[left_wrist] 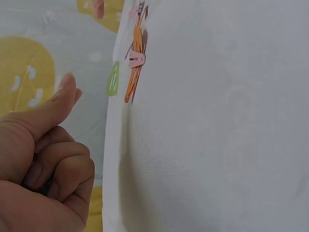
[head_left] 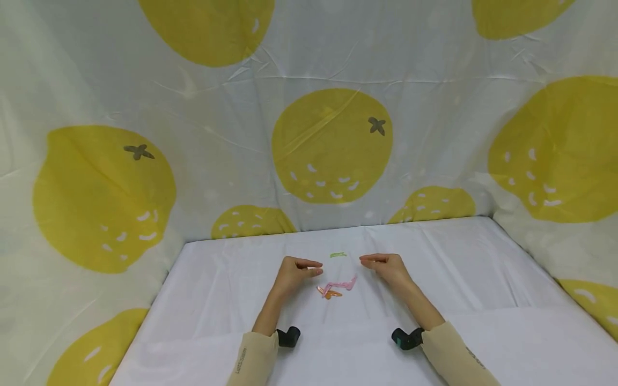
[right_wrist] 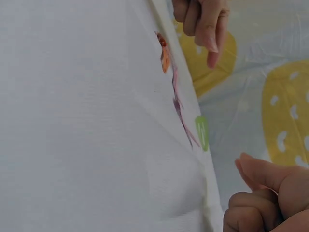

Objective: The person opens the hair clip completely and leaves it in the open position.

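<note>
The left hand [head_left: 295,273] hangs in the air over a white cloth [head_left: 483,289]. Its thumb and pointer finger reach out with a small gap between them, and its other fingers are loosely bent. Across from it, the right hand [head_left: 392,269] hangs in the air too. Its thumb and pointer finger point back at the left hand. Their tips are very close, and I cannot tell if they touch. Its other fingers are bent in loosely. The two hands are apart, and both are up off the hair clips.

A green hair clip [left_wrist: 113,79] lies flat on the cloth between the two hands, a bit farther from the person than the fingertips. The pink hair clips [left_wrist: 138,60] lie between the hands too, but closer to the person. The orange hair clips [left_wrist: 137,38] are mixed in with the pink ones and cross over them, nearer to the left hand than to the right. I cannot count the pink and orange ones.

Behind each hand is a sleeve, a tan left sleeve [head_left: 253,356] and a tan right sleeve [head_left: 458,356], each with small dark letters. Black gadgets [head_left: 289,337] sit at both wrists. Past the hands hangs a pale curtain [head_left: 434,134] with big yellow lemons [head_left: 333,155] on it.
</note>
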{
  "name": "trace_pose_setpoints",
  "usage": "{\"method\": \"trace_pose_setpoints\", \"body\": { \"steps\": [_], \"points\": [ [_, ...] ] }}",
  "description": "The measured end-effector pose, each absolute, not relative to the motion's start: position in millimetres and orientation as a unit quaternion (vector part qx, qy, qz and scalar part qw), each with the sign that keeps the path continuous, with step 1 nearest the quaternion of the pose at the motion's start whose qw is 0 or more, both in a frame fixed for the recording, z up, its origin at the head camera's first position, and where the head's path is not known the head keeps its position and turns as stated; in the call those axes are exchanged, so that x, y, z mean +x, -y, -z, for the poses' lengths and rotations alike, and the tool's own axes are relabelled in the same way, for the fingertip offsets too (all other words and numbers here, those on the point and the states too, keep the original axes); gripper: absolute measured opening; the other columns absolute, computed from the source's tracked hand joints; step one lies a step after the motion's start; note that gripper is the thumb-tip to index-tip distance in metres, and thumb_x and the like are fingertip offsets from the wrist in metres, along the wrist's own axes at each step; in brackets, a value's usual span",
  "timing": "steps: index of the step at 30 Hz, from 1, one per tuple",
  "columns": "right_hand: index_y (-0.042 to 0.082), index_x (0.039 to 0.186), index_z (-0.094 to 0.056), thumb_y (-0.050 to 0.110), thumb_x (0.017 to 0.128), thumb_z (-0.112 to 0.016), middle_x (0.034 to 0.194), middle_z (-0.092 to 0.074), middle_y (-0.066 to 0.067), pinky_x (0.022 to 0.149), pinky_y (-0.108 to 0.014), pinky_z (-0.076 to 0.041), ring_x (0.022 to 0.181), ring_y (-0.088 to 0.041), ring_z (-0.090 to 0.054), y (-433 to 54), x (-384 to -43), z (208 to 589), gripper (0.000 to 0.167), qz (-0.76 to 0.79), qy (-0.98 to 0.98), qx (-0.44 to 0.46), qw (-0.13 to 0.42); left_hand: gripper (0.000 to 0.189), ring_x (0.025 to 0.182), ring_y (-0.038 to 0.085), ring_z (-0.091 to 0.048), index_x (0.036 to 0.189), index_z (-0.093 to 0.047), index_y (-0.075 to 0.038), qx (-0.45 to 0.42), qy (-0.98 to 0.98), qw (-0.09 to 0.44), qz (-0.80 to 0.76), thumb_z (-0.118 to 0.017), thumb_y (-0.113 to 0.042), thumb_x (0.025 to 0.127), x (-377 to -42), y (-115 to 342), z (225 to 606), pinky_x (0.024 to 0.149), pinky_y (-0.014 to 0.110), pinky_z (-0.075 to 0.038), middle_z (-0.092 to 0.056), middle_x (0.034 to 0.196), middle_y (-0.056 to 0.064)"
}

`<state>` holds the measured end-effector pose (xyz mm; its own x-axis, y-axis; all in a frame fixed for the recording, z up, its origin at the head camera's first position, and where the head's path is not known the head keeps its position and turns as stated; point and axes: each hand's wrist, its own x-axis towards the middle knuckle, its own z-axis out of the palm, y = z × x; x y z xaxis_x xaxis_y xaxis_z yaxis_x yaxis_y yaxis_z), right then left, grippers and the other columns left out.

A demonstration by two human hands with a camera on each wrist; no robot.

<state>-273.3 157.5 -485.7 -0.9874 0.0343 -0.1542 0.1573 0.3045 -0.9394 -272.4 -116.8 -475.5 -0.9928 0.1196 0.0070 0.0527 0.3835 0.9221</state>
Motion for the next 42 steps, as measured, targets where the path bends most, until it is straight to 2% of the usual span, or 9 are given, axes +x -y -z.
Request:
{"method": "trace_pose_setpoints", "body": {
  "steps": [4, 6, 8, 12, 17, 21, 24, 26, 42],
  "points": [
    [0.012, 0.113, -0.081, 0.028, 0.095, -0.075, 0.138, -0.067, -0.014, 0.095, -0.035, -0.045, 0.131, -0.027, -0.054, -157, -261, 490, 0.025, 0.576, -0.813, 0.058, 0.065, 0.016, 0.078, 0.012, -0.046, 0.099, -0.084, -0.005, 0.059, -0.829, 0.035, -0.555, -0.086, -0.013, 0.085, -263, 114, 476, 0.062, 0.021, -0.032, -0.071, 0.077, 0.002],
    [0.013, 0.112, -0.082, 0.027, 0.095, -0.075, 0.135, -0.068, -0.013, 0.088, -0.031, -0.043, 0.121, -0.025, -0.055, -157, -257, 492, 0.023, 0.572, -0.815, 0.060, 0.066, 0.017, 0.074, 0.012, -0.042, 0.099, -0.083, -0.003, 0.067, -0.827, 0.039, -0.557, -0.085, -0.012, 0.085, -259, 113, 475, 0.059, 0.021, -0.030, -0.060, 0.067, -0.003],
    [0.014, 0.110, -0.083, 0.027, 0.094, -0.077, 0.128, -0.070, -0.014, 0.082, -0.028, -0.041, 0.111, -0.022, -0.055, -155, -253, 495, 0.022, 0.568, -0.819, 0.056, 0.061, 0.017, 0.070, 0.010, -0.040, 0.100, -0.083, -0.002, 0.076, -0.827, 0.044, -0.556, -0.085, -0.009, 0.084, -256, 113, 475, 0.057, 0.020, -0.029, -0.049, 0.063, -0.006],
    [0.014, 0.109, -0.083, 0.026, 0.092, -0.078, 0.128, -0.071, -0.014, 0.082, -0.025, -0.042, 0.110, -0.019, -0.056, -154, -249, 501, 0.021, 0.567, -0.821, 0.036, 0.050, 0.020, 0.063, 0.008, -0.036, 0.102, -0.082, 0.000, 0.101, -0.823, 0.062, -0.555, -0.084, -0.002, 0.083, -252, 112, 476, 0.054, 0.018, -0.029, -0.043, 0.059, -0.006],
    [0.011, 0.108, -0.083, 0.020, 0.092, -0.078, 0.129, -0.073, -0.012, 0.092, -0.025, -0.047, 0.123, -0.023, -0.060, -152, -247, 505, 0.019, 0.569, -0.821, -0.006, 0.037, 0.022, 0.059, 0.006, -0.036, 0.103, -0.082, 0.001, 0.128, -0.819, 0.078, -0.554, -0.083, 0.000, 0.082, -249, 109, 477, 0.053, 0.018, -0.031, -0.046, 0.058, -0.005],
    [0.010, 0.111, -0.082, 0.017, 0.092, -0.078, 0.097, -0.078, -0.007, 0.077, -0.021, -0.045, 0.093, -0.014, -0.060, -151, -248, 504, 0.020, 0.555, -0.831, -0.032, 0.035, 0.021, 0.056, 0.006, -0.038, 0.102, -0.082, -0.001, 0.126, -0.818, 0.086, -0.554, -0.085, -0.002, 0.081, -248, 107, 480, 0.052, 0.018, -0.031, -0.063, 0.060, 0.002],
    [0.009, 0.113, -0.081, 0.015, 0.092, -0.078, 0.067, -0.064, 0.000, 0.063, -0.021, -0.036, 0.069, -0.008, -0.042, -150, -248, 503, 0.022, 0.545, -0.837, -0.043, 0.041, 0.020, 0.055, 0.006, -0.039, 0.100, -0.083, -0.001, 0.125, -0.820, 0.091, -0.552, -0.086, -0.003, 0.081, -247, 105, 483, 0.051, 0.019, -0.031, -0.068, 0.063, 0.006],
    [0.008, 0.112, -0.081, 0.013, 0.091, -0.078, 0.058, -0.051, 0.003, 0.058, -0.022, -0.031, 0.061, -0.007, -0.035, -149, -248, 502, 0.021, 0.540, -0.839, -0.048, 0.041, 0.020, 0.055, 0.007, -0.038, 0.100, -0.083, -0.001, 0.123, -0.821, 0.093, -0.550, -0.086, -0.003, 0.081, -246, 104, 485, 0.051, 0.019, -0.030, -0.064, 0.061, 0.005],
    [0.006, 0.114, -0.080, 0.007, 0.086, -0.082, 0.054, -0.033, 0.007, 0.050, -0.019, -0.022, 0.051, -0.007, -0.028, -146, -247, 503, 0.029, 0.536, -0.843, -0.041, 0.028, 0.020, 0.054, 0.006, -0.037, 0.100, -0.083, -0.001, 0.128, -0.821, 0.097, -0.548, -0.083, 0.001, 0.081, -245, 100, 487, 0.051, 0.018, -0.030, -0.058, 0.059, -0.001]
  ]
}}
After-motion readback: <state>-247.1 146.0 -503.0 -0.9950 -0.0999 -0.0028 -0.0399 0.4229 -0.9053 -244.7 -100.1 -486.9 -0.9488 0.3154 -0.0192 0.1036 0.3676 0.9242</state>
